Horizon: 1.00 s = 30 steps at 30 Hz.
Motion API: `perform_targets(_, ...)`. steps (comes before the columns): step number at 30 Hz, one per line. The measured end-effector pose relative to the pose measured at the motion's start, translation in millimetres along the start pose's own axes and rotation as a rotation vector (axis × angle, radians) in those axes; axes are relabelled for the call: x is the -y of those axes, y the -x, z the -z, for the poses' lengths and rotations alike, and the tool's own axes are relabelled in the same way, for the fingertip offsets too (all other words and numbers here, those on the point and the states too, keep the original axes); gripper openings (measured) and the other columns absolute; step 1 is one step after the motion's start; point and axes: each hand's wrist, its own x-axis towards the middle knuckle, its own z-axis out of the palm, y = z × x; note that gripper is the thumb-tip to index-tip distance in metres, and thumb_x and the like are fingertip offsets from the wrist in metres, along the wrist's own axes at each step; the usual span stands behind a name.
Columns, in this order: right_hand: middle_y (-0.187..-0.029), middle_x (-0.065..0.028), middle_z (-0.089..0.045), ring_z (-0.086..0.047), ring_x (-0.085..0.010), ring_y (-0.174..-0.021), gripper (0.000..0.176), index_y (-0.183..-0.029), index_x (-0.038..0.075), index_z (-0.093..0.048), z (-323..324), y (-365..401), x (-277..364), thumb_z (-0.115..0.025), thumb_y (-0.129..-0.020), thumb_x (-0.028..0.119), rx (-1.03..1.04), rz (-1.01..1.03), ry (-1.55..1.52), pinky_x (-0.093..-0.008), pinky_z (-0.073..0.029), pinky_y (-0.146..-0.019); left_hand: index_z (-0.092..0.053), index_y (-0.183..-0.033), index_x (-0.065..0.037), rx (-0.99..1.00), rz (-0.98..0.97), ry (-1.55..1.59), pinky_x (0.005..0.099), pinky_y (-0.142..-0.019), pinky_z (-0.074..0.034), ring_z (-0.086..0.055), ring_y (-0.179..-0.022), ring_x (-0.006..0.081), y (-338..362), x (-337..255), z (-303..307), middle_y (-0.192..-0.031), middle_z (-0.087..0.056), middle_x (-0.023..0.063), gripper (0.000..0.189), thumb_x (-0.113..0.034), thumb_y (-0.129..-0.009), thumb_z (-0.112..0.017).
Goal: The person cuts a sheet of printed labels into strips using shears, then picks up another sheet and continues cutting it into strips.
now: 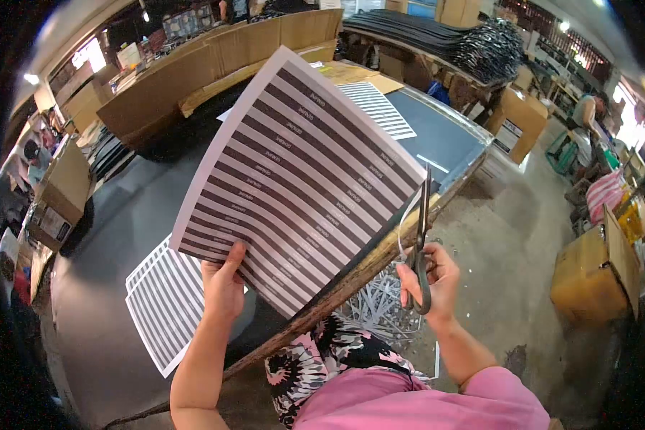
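My left hand (226,287) grips the lower left edge of a large sheet of paper (301,172) printed with black and white stripes and small lettering, thumb on top. The sheet is raised above the table and bends slightly. In my right hand (433,283) is a pair of dark scissors (421,236), blades pointing up along the sheet's right corner. A thin white strip of paper (403,226) curls beside the blades. More striped sheets (161,308) lie on the table under my left forearm, and another striped sheet (380,107) lies at the far end.
The dark table (107,351) has a worn wooden edge. White paper strips (380,304) are heaped on the floor by my lap. A cardboard barrier (222,64) stands behind the table. Cardboard boxes (588,269) sit to the right, where a person (588,118) sits farther back.
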Motion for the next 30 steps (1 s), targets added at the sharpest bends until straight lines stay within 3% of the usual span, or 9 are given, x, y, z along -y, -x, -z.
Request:
perform_targets(6,-0.058,-0.003,-0.054,-0.048,-0.0069,-0.04,0.025,-0.093,-0.001,-0.049,1,6,-3,-0.065,-0.074,0.0,-0.041,-0.08,-0.02,-0.0207,-0.035,-0.035,-0.053,-0.101,-0.005,0.002,0.052,-0.071,0.029,-0.076,-0.045,-0.056,-0.089,0.0145,2,2,-1,-0.097,-0.06,0.0035,0.029,-0.013,-0.078,-0.067)
perform_targets(14,-0.057,-0.0027,-0.054,-0.049,-0.0064,-0.041,0.025,-0.092,-0.002,-0.05,8,17,-2,-0.066,-0.073,0.0,0.098,-0.138,0.022,-0.0202,-0.035,-0.036,-0.056,-0.095,-0.005,-0.049,0.006,0.024,0.0306,-0.076,-0.048,-0.057,-0.087,0.0131,-13,-8,10,-0.094,-0.061,0.0041,0.021,-0.018,-0.081,-0.064)
perform_targets(16,-0.058,-0.0028,-0.055,-0.049,-0.0063,-0.041,0.024,-0.091,-0.001,-0.05,15,23,-3,-0.066,-0.073,0.0,0.126,-0.174,0.053,-0.0199,-0.035,-0.036,-0.059,-0.091,-0.005,-0.016,-0.089,-0.038,0.0299,-0.074,-0.048,-0.058,-0.083,0.0122,-18,-12,16,-0.089,-0.062,0.0033,0.019,-0.019,-0.08,-0.065)
perform_targets(20,-0.06,-0.003,-0.055,-0.05,-0.0062,-0.043,0.024,-0.089,-0.001,-0.051,23,37,-1,-0.068,-0.072,0.001,0.17,-0.314,0.081,-0.0193,-0.036,-0.036,-0.062,-0.088,-0.005,-0.027,-0.079,-0.23,0.0252,-0.068,-0.049,-0.058,-0.078,0.0101,-27,-23,27,-0.088,-0.063,0.0029,0.014,-0.016,-0.08,-0.064)
perform_targets(28,-0.062,-0.0017,-0.055,-0.049,-0.0046,-0.047,0.035,-0.096,-0.002,-0.049,31,44,-14,-0.071,-0.07,0.004,0.291,-0.387,0.157,-0.0187,-0.035,-0.041,-0.063,-0.09,-0.004,0.065,-0.057,-0.311,0.0244,-0.063,-0.05,-0.06,-0.073,0.0103,-31,-26,31,-0.086,-0.064,0.0053,0.015,-0.015,-0.079,-0.065)
perform_targets(30,-0.061,-0.0001,-0.053,-0.049,-0.004,-0.05,0.037,-0.096,-0.002,-0.049,28,42,-18,-0.072,-0.069,0.006,0.291,-0.317,0.145,-0.0186,-0.036,-0.043,-0.063,-0.09,-0.004,0.058,-0.043,-0.32,0.0242,-0.063,-0.05,-0.06,-0.073,0.0103,-30,-27,30,-0.086,-0.064,0.0055,0.016,-0.015,-0.078,-0.066)
